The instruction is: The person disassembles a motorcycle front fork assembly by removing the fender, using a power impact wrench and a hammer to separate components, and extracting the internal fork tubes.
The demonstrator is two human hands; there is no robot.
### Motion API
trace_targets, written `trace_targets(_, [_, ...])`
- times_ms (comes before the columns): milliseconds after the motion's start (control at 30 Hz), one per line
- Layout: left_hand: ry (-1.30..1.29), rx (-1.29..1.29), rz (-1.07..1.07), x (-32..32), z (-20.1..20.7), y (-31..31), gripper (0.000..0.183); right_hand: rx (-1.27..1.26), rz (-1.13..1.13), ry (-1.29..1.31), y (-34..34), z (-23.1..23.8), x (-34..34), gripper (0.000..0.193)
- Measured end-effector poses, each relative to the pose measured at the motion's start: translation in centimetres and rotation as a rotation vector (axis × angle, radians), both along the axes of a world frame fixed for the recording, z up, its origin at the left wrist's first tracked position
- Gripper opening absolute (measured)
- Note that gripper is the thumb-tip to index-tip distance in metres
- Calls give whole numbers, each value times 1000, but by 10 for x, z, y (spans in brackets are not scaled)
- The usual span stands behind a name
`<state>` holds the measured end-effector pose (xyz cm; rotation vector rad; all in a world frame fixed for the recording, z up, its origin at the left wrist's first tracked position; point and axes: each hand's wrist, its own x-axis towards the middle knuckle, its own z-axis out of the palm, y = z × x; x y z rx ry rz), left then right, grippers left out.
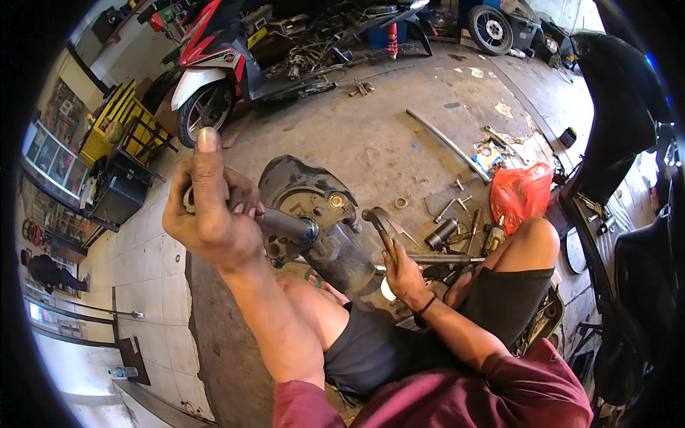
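My left hand [217, 214] is closed around a dark metal tube [284, 223], thumb pointing up. The tube's far end meets a bluish ring [309, 230] on a large dirty metal vehicle part [335, 260] between my legs. A rounded dark cover [303, 175] and a brass-coloured ring [335, 202] show on that part's far side. My right hand [407, 274] grips a hammer [387, 239] by its handle. Its dark curved head is raised just right of the part, apart from the tube.
Sockets, wrenches and a black cylinder [441, 232] lie to the right, beside a red plastic bag [521, 196]. A long metal bar [448, 143] lies beyond them. A partly stripped red and white scooter [207, 64] stands ahead; black body panels [614, 107] rise at right.
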<state>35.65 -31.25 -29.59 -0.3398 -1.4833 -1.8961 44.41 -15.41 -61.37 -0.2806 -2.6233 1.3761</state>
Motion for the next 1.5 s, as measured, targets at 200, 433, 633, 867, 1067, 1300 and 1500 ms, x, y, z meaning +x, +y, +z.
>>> trace_targets(200, [-35, -20, 10, -2, -3, 4, 39, -13, 52, 3, 5, 13, -15, 42])
trace_targets(433, [-36, -15, 47, -3, -1, 5, 43, -18, 113, -97, 13, 14, -18, 43])
trace_targets(633, [-17, -6, 30, -5, -1, 0, 42, -31, 61, -63, 3, 21, -7, 42])
trace_targets(867, [-16, -51, 50, -2, 0, -1, 43, -69, -11, 6, 3, 13, -7, 45])
trace_targets(1067, [-6, 7, 37, 1, 4, -1, 46, -15, 8, -177, 12, -40, -1, 45])
trace_targets(1300, [-3, -2, 69, 8, 6, -4, 43, 103, -291, -394, 42, -141, 9, 56])
trace_targets(1500, [0, -2, 17, 6, 6, -28, 43, 453, -225, -416, 39, -152, -9, 68])
